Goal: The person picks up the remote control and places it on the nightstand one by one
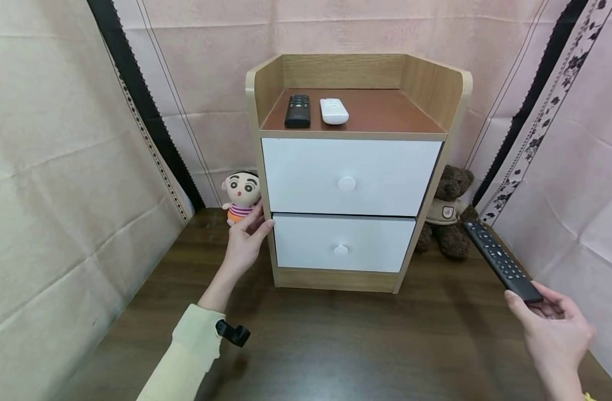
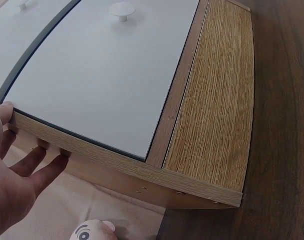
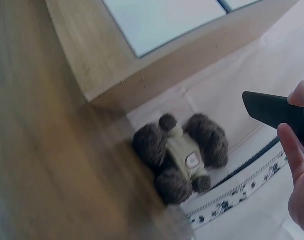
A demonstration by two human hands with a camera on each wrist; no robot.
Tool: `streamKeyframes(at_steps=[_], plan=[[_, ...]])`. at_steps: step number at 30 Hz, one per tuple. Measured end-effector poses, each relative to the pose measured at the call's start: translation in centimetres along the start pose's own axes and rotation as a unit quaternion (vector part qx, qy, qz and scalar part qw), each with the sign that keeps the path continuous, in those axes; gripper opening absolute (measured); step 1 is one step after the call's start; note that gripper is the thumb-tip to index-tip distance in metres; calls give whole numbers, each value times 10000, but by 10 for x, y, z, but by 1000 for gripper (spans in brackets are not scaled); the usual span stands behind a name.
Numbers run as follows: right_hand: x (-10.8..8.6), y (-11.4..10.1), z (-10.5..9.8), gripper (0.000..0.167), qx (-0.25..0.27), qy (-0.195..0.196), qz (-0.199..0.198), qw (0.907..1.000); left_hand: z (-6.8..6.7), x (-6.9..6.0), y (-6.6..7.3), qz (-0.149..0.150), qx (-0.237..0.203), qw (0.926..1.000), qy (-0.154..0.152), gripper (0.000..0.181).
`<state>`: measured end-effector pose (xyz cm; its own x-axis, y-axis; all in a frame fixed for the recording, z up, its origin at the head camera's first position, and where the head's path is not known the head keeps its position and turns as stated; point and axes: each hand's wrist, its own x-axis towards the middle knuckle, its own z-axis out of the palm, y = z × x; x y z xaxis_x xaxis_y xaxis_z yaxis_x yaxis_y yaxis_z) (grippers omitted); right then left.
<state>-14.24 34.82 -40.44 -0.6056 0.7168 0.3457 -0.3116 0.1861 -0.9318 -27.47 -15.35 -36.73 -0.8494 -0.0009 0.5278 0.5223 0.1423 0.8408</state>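
My right hand (image 1: 557, 328) holds a long black remote control (image 1: 501, 262) by its near end, buttons facing up, on the right of the head view. In the right wrist view the remote (image 3: 271, 109) shows as a dark slab between thumb and fingers. On the left, my left hand (image 1: 248, 236) touches the front left edge of a small wooden cabinet (image 1: 336, 280) with white drawers. The left wrist view has that hand's thumb at the front edge and its fingertips (image 2: 54, 165) against the side panel. Both drawers (image 1: 306, 172) are closed.
A short black remote (image 1: 298, 111) and a white remote (image 1: 333, 111) lie on the cabinet's brown top. A doll (image 1: 242, 192) stands left of the cabinet, a brown teddy bear (image 1: 448, 211) sits to its right. Pale cloth (image 1: 60, 167) surrounds the dark wooden table (image 1: 311, 340).
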Motion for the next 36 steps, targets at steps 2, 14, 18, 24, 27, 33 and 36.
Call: streamKeyframes(at_steps=[2, 14, 18, 24, 27, 33, 36], plan=[[-1, -6, 5, 41, 153, -15, -139, 9998, 0, 0, 0, 1, -3, 10000, -7, 57], [-6, -41, 24, 44, 1150, -356, -625, 9908, -1, 0, 2, -89, -37, 10000, -14, 57], [-8, -55, 28, 44, 1473, -390, -891, 9843, -1, 0, 1, -58, 35, 10000, -28, 57], [-9, -71, 33, 46, 1991, -455, -1179, 9718, -1, 1, 0, -12, 68, 10000, -22, 57], [-9, -78, 36, 47, 2139, -460, -1212, 9682, -1, 1, -1, 10, 50, 10000, -16, 57], [-12, -88, 42, 48, 2322, -455, -1224, 9639, -1, 1, -1, 10, 54, 10000, -22, 57], [-15, -92, 45, 49, 2745, -504, -1345, 9508, -1, 1, -1, -42, 18, 10000, -56, 56]])
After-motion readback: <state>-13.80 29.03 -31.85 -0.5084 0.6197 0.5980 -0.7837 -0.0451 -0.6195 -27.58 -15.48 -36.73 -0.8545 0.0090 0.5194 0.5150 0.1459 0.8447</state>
